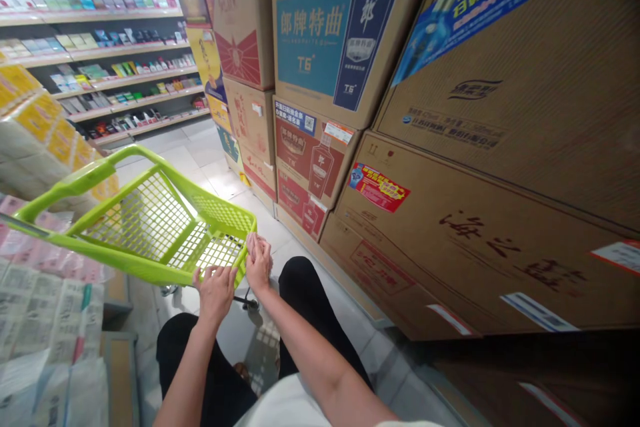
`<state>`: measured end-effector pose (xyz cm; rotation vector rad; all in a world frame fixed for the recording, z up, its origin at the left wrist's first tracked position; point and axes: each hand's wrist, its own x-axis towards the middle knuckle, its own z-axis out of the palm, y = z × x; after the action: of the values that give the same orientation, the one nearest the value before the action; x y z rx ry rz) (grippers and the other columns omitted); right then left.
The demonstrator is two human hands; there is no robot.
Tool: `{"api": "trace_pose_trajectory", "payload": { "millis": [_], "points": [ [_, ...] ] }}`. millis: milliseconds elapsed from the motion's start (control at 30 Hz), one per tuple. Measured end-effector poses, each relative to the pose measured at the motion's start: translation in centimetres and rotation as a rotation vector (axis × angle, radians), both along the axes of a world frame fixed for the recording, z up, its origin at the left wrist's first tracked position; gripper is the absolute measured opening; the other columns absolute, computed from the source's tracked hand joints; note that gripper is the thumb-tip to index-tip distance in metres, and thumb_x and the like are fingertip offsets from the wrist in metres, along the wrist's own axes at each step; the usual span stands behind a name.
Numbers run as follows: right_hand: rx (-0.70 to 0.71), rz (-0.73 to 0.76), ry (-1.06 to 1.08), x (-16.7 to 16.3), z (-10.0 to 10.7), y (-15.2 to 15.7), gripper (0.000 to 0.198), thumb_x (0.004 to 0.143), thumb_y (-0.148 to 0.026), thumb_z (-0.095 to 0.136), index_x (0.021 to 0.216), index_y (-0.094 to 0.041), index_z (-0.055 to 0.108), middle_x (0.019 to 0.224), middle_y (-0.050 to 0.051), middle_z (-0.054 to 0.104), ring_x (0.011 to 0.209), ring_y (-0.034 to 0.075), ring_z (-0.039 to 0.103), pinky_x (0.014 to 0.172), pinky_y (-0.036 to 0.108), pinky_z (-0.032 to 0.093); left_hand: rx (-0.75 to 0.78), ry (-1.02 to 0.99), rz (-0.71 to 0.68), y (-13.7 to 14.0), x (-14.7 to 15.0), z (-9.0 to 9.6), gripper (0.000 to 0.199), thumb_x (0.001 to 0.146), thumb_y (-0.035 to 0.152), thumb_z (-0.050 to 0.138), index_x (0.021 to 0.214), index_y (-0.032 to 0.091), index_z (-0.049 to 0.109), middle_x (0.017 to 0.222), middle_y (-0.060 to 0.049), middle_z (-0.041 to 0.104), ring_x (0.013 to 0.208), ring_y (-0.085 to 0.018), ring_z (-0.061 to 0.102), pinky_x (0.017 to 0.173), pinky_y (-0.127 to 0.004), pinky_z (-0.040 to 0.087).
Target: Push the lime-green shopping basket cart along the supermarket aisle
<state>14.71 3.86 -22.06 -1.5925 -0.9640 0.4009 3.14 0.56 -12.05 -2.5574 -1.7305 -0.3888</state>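
A lime-green plastic shopping cart (150, 220) stands in a shop aisle right in front of me, its mesh basket holding nothing that I can see. My left hand (216, 288) rests on the near rim of the basket with its fingers curled over the edge. My right hand (259, 260) grips the rim's near right corner. My legs in black trousers show below the hands.
Stacked brown cardboard cartons (450, 147) form a tall wall along the right. Wrapped tissue packs (45, 320) pile up on the left. Shelves of small goods (110, 60) line the far end. The light tiled floor (205, 160) runs ahead.
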Motion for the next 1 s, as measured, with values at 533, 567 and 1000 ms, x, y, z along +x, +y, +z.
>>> {"api": "trace_pose_trajectory", "payload": {
  "millis": [533,567,1000],
  "points": [
    [-0.086,0.026,0.073,0.1,-0.4,0.0,0.065,0.071,-0.003,0.044,0.133,-0.021,0.055,0.100,0.006,0.052,0.098,0.018,0.057,0.098,0.033,0.045,-0.040,-0.033,-0.061,1.0,-1.3,0.4,0.038,0.097,0.038,0.032,0.099,0.028,0.068,0.108,-0.004,0.071,0.121,-0.023,0.048,0.112,-0.046,0.009],
    [-0.044,0.025,0.054,0.2,-0.2,0.0,0.067,0.073,-0.004,0.044,0.136,-0.022,0.051,0.106,0.007,0.052,0.103,0.018,0.055,0.101,0.033,0.043,-0.036,-0.033,-0.061,1.0,-1.2,0.3,0.038,0.097,0.038,0.032,0.098,0.028,0.068,0.108,-0.004,0.070,0.121,-0.023,0.048,0.112,-0.046,0.009],
    [0.012,0.044,0.054,0.3,0.2,0.1,0.070,0.073,-0.003,0.043,0.139,-0.023,0.048,0.112,0.008,0.054,0.107,0.018,0.056,0.103,0.033,0.042,-0.088,-0.024,-0.047,1.9,0.6,0.5,0.036,0.097,0.038,0.033,0.106,0.030,0.067,0.114,-0.004,0.069,0.121,-0.025,0.046,0.108,-0.049,0.010]
  ]
}}
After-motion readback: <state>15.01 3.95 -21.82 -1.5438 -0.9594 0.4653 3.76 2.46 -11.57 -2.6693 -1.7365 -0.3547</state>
